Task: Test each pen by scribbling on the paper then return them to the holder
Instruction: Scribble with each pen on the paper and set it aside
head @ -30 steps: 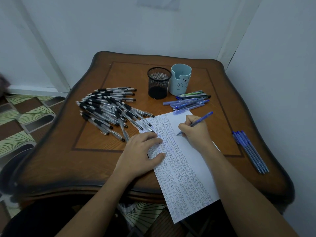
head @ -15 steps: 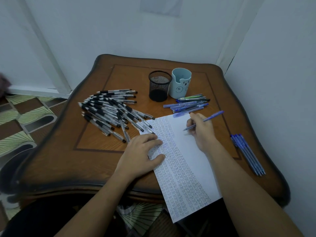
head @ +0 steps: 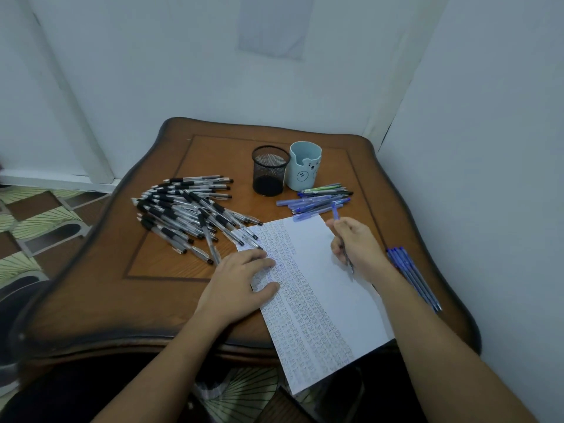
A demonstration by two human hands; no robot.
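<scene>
**Step in hand:** scribble test of a single pen.

**Right hand.** The right hand [head: 357, 245] holds a slim blue ballpoint pen [head: 335, 212]. Its grip is closed round the barrel with the fingers curled. The cap end projects past the knuckles toward the holders, and the tip comes out on the near side of the hand. The tip lies over the blank right-hand strip of the white sheet of paper [head: 320, 288]. Whether it touches the sheet cannot be determined.

**Left hand.** The left hand [head: 241, 279] lies flat on the sheet's left edge with the fingers straight. Its grip holds nothing. It pins the paper to the brown wooden surface [head: 91, 270].

**Task items**
- Columns of small scribbles fill the left and middle of the sheet.
- A heap of clear pens with black sleeves [head: 189, 209] lies left of the sheet, and a few overlap its far corner.
- A cluster of blue and green pens [head: 317, 198] lies at the sheet's far edge.
- A row of blue pens [head: 412, 276] lies to the right, apart from the sheet.
- The black wire-mesh holder [head: 270, 170] and the pale blue bear-faced holder [head: 305, 166] stand side by side at the far end. No pen stands up out of either.

**Next move (judged)**
1. Lower the tip onto the blank strip.
2. Make a short mark and confirm ink flow.
3. Carry the pen to a holder and drop it in upright.

Press the left hand down throughout so the sheet cannot slide. Most of the task appears outstanding.
</scene>
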